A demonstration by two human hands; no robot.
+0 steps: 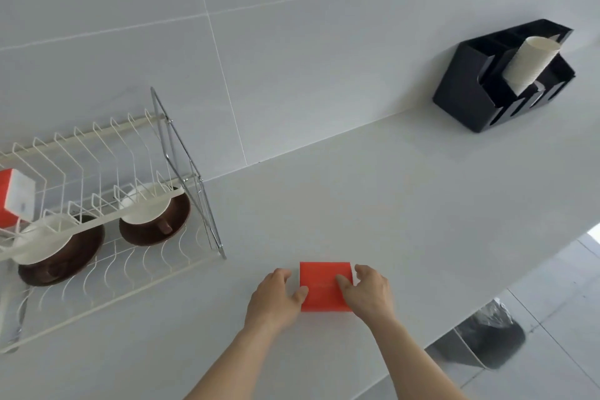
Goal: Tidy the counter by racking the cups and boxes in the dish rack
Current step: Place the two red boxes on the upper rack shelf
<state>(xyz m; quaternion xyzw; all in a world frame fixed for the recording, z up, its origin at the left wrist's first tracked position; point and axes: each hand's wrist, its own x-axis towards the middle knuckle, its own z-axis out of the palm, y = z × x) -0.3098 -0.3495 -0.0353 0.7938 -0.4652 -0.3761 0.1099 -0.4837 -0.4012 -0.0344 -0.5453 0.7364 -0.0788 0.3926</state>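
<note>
hands [324,294] — red box [324,286] between

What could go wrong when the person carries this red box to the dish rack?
1. The left hand and right hand pinch only the sides of the red box; the grip may slip.
2. The dish rack already holds two cups on brown saucers and another box; the new box could knock them.
</note>
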